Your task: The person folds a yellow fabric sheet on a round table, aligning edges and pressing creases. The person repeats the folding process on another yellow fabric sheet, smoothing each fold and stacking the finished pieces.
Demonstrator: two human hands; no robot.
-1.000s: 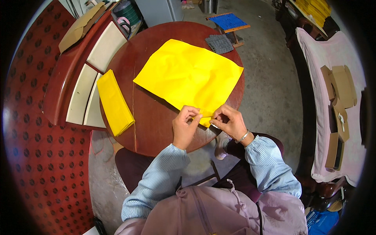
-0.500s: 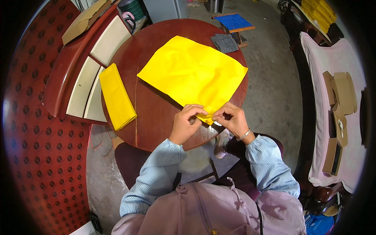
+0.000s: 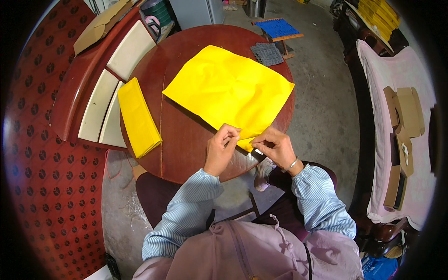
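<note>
A large yellow cloth sheet (image 3: 228, 84), soft like felt, lies spread over the round red-brown table (image 3: 186, 154). Its near edge is folded into a small flap. At the left of this flap my left hand (image 3: 222, 148) is closed, with thumb and fingertips pinching the cloth's edge. My right hand (image 3: 275, 145) pinches at the flap's right end, thumb against forefinger. Anything thin between the fingertips is too small to see. Something small and white (image 3: 259, 151) shows below the right fingers. Apart from both hands, a folded stack of yellow cloth (image 3: 139, 119) rests on the table's left side.
A grey knitted-looking cloth (image 3: 267, 53) lies at the table's far right edge. Beyond it stands a folding stool with a blue seat (image 3: 279, 28). Red-framed cream drawers (image 3: 132, 49) border the table's left. Open cardboard boxes (image 3: 410, 109) sit on a pink-covered seat (image 3: 378, 93) at right.
My fingertips have moved slightly apart along the near edge, and the left hand has turned more upright. The folded flap between them looks flatter. The yellow stack has not been moved.
</note>
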